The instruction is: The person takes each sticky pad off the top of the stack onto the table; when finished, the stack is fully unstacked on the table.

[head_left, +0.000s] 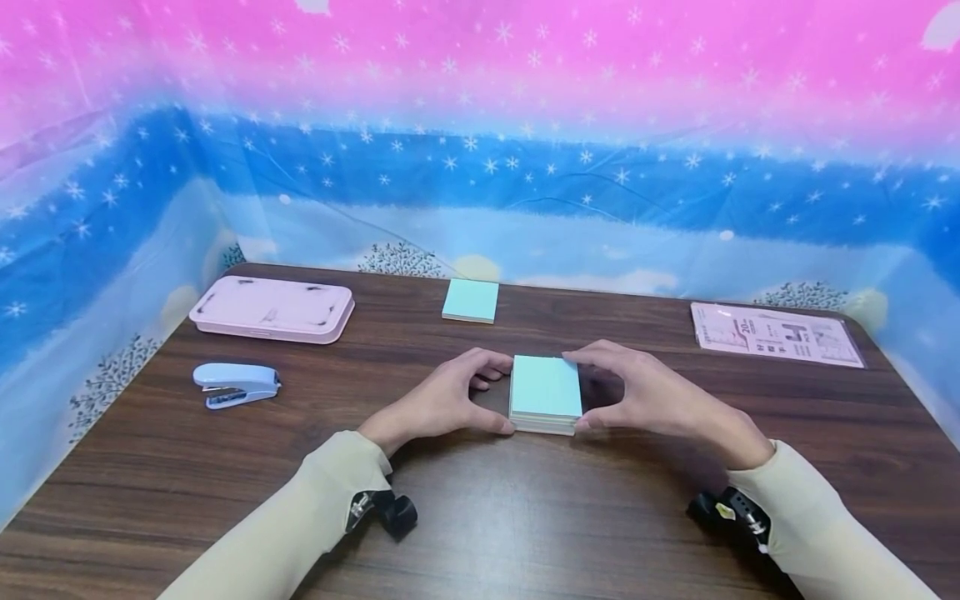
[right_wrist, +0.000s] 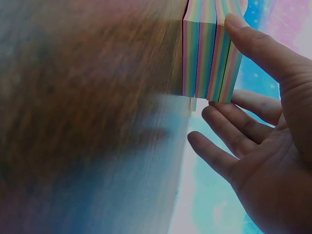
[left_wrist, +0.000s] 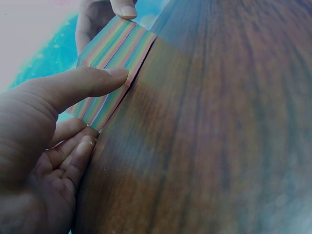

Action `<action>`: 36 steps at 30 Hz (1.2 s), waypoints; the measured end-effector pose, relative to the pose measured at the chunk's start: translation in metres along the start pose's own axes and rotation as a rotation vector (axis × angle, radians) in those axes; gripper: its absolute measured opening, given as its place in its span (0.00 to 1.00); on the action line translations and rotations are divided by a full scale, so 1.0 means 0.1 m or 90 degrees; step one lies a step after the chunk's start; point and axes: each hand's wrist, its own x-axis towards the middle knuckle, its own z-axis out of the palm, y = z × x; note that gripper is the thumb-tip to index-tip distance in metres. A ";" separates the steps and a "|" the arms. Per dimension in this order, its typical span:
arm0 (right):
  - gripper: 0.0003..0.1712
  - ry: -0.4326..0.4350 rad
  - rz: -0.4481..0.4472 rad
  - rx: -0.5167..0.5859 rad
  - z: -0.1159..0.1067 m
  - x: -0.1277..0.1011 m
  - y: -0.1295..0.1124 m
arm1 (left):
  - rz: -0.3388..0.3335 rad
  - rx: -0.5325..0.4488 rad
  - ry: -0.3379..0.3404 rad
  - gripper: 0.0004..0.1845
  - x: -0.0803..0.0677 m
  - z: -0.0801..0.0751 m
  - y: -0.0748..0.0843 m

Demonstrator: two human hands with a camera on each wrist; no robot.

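Note:
A stack of square sticky note pads [head_left: 546, 385], mint green on top, stands on the table between both hands. Its sides show rainbow stripes, with seams between several pads [right_wrist: 207, 63] in the right wrist view. My left hand [head_left: 450, 396] holds the stack's left side, thumb at the near corner and fingers farther back. In the left wrist view that thumb [left_wrist: 87, 85] lies across the striped edges. Opposite it, my right hand [head_left: 652, 392] grips the right side, thumb near the front corner and index finger at the back corner; its lower fingers [right_wrist: 234, 131] extend beside the stack.
Another mint sticky note pad [head_left: 470, 300] lies near the table's back edge. To the left are a pink pencil case [head_left: 272, 308] and a light blue stapler [head_left: 236, 384]. A flat pink printed packet [head_left: 776, 333] lies at the back right. Snowflake-patterned cloth [head_left: 480, 167] surrounds the table.

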 end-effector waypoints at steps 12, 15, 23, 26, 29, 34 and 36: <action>0.49 0.001 0.003 0.000 -0.02 0.00 -0.01 | 0.001 -0.004 -0.006 0.42 0.01 -0.01 0.00; 0.49 0.005 0.001 -0.001 -0.02 0.00 -0.01 | 0.001 -0.004 -0.006 0.42 0.01 -0.01 0.01; 0.49 0.016 -0.002 0.003 -0.03 0.00 -0.02 | 0.003 -0.001 -0.003 0.42 0.00 -0.01 0.00; 0.49 0.022 -0.004 0.004 -0.03 0.00 -0.02 | 0.002 -0.001 0.000 0.42 0.00 -0.01 -0.01; 0.49 0.027 -0.005 0.002 -0.03 -0.01 -0.02 | 0.002 -0.001 -0.001 0.42 0.00 0.00 -0.01; 0.48 0.034 -0.004 -0.001 -0.04 -0.02 -0.03 | 0.004 -0.001 -0.003 0.42 0.00 -0.01 -0.02; 0.48 0.039 -0.004 0.000 -0.04 -0.02 -0.04 | 0.004 -0.002 -0.004 0.42 0.00 -0.01 -0.01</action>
